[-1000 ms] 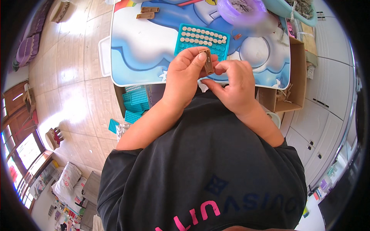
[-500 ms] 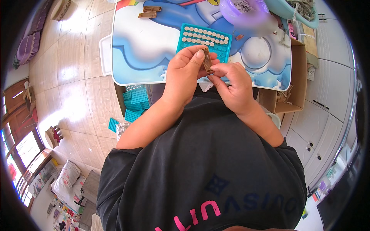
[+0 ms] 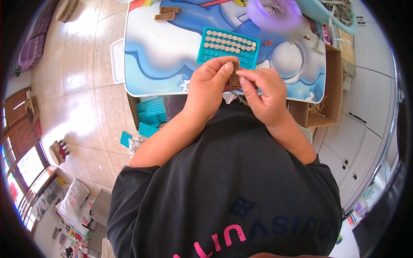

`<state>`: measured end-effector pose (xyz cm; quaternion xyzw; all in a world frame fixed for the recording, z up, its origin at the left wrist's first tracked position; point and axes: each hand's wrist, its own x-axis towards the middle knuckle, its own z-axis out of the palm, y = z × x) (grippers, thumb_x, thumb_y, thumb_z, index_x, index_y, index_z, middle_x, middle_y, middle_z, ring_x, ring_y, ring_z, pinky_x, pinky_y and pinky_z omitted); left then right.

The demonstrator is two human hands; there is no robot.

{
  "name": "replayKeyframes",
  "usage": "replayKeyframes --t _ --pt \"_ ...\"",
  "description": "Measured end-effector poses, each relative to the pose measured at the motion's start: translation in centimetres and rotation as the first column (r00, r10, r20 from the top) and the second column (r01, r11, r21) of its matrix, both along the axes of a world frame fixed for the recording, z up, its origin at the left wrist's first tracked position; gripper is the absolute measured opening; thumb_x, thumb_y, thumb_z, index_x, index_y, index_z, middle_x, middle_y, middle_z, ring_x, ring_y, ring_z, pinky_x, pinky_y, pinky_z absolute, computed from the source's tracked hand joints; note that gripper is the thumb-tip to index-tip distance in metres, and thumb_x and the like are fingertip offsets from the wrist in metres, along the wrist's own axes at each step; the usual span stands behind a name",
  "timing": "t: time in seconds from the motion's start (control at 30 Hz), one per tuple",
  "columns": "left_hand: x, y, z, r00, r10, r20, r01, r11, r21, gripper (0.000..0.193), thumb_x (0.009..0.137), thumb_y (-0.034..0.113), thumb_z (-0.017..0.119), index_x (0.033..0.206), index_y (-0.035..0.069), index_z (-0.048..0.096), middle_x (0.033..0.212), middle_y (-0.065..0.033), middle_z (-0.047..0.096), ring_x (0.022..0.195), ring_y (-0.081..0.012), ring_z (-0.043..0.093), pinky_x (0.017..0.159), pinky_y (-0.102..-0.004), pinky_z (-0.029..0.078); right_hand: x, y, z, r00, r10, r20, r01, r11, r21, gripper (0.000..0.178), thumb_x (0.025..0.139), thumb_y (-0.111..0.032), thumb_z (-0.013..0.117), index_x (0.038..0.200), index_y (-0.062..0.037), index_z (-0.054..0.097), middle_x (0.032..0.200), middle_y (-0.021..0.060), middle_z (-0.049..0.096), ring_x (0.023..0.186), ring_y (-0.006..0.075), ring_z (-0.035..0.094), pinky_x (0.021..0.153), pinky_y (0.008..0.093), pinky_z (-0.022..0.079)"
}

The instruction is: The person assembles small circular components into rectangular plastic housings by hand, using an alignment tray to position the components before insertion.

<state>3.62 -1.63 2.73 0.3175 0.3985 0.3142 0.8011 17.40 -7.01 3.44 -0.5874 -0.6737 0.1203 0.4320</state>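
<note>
My left hand (image 3: 209,88) is closed round a small brown plastic casing (image 3: 234,80), a narrow open shell held upright near the table's front edge. The thumb and fingers of my right hand (image 3: 265,91) are pinched at the casing's right side. Whatever tiny part those fingertips may hold is too small to make out. A thin pale strand or wire (image 3: 239,97) hangs below the casing. Just beyond my hands lies a teal tray (image 3: 238,60) with rows of round, pale, button-like pieces (image 3: 223,39) in its far part.
Several similar brown casings (image 3: 167,13) lie at the table's far left. A purple basin (image 3: 261,13) and a light teal basin (image 3: 313,13) stand far right. Cardboard box (image 3: 334,92) right of the table; more teal trays (image 3: 151,107) below its left edge.
The casing has turned more upright and moved slightly right and nearer to me. My right fingers have shifted up from its lower end to its side. The strand now shows below.
</note>
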Motion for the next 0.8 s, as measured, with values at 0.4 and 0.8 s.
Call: replayKeyframes --t 0.4,0.8 --pt "-1.2 0.2 -1.1 0.984 -0.177 0.003 0.177 0.984 -0.007 0.028 0.095 0.014 0.045 0.115 -0.004 0.053 0.091 -0.0081 0.061 0.077 -0.0127 0.060 0.071 -0.0261 0.050 0.0 1.6 -2.1 0.924 -0.081 -0.375 -0.025 0.962 -0.271 0.004 0.076 -0.009 0.065 0.079 -0.0061 0.064 0.068 0.0070 0.060 0.061 0.0233 0.055 0.060 0.0333 0.041" --pt "-2.3 1.7 -2.6 0.999 0.034 0.007 -0.033 0.990 -0.139 0.029 0.095 0.017 0.045 0.116 -0.003 0.051 0.101 -0.0143 0.062 0.085 -0.0191 0.062 0.078 -0.0314 0.051 2.5 5.1 -4.6 0.929 -0.094 0.359 0.070 0.994 0.079 0.013 0.064 -0.010 0.072 0.074 -0.0074 0.063 0.075 0.0036 0.056 0.073 0.0226 0.054 0.062 0.0332 0.042"
